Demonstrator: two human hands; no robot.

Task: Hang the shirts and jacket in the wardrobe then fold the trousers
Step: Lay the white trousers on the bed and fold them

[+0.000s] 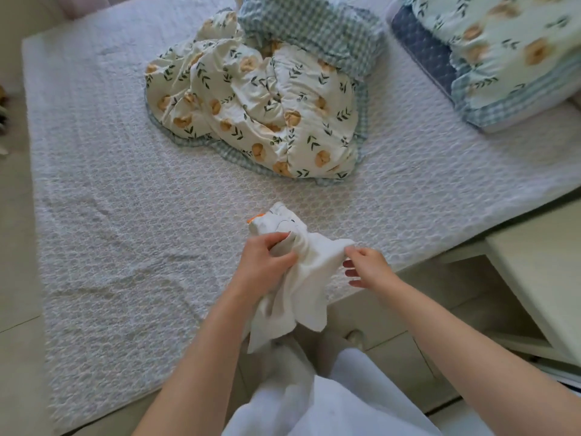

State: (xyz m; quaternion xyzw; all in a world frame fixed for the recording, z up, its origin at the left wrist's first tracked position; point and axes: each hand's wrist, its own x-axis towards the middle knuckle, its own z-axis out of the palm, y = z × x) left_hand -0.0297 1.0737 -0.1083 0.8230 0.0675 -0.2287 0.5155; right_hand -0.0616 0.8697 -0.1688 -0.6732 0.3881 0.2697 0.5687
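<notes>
Left hand gripped the bunched middle of a small white garment. Right hand pinched its edge between thumb and forefinger, other fingers straight. The garment was held over the near edge of the bed (its print was too blurred to read). A crumpled floral quilt lay further back on the bed.

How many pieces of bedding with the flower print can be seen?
2. One crumpled quilt lies in the middle of the bed; one folded piece sits at the upper right, partly cut off. More may lie outside the view.
</notes>
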